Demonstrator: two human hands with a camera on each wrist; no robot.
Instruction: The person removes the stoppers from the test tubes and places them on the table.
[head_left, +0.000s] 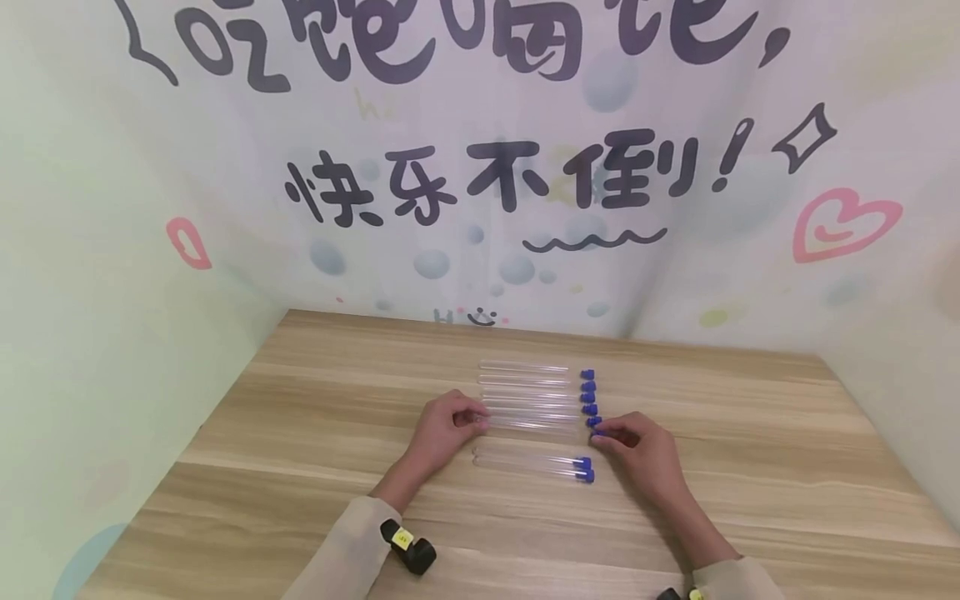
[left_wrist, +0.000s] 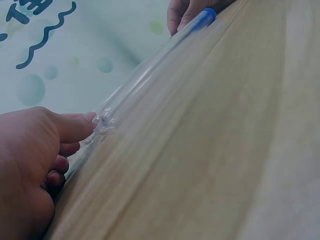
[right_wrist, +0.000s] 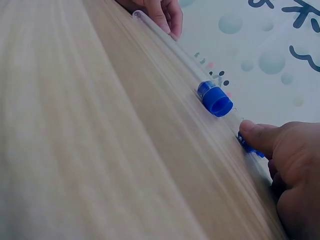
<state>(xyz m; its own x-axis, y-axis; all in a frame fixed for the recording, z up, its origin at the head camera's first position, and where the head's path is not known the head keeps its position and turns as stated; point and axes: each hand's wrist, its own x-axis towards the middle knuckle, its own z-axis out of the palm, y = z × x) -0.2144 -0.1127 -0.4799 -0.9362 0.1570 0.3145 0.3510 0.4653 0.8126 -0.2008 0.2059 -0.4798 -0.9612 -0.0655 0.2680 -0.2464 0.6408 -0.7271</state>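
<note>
Several clear test tubes (head_left: 525, 381) lie in a row, their rounded ends to the left. The left hand (head_left: 448, 427) pinches the rounded end of a test tube at the row's near side. Beyond the tubes' right ends, several small blue caps (head_left: 588, 387) form a column. At its near end, the right hand (head_left: 647, 457) pinches a blue cap (right_wrist: 245, 143) between thumb and fingers, which partly hide it. Closer to the person lie two tubes (head_left: 525, 460) with blue caps (head_left: 585, 476) fitted; in the left wrist view their rounded ends overlap the left fingertips.
Everything lies on a wood-grain table (head_left: 315, 383). A white cloth (head_left: 247, 167) with dark lettering and bubble prints hangs behind its far edge. Black wrist cameras (head_left: 408, 547) are strapped over light sleeves (head_left: 341, 554).
</note>
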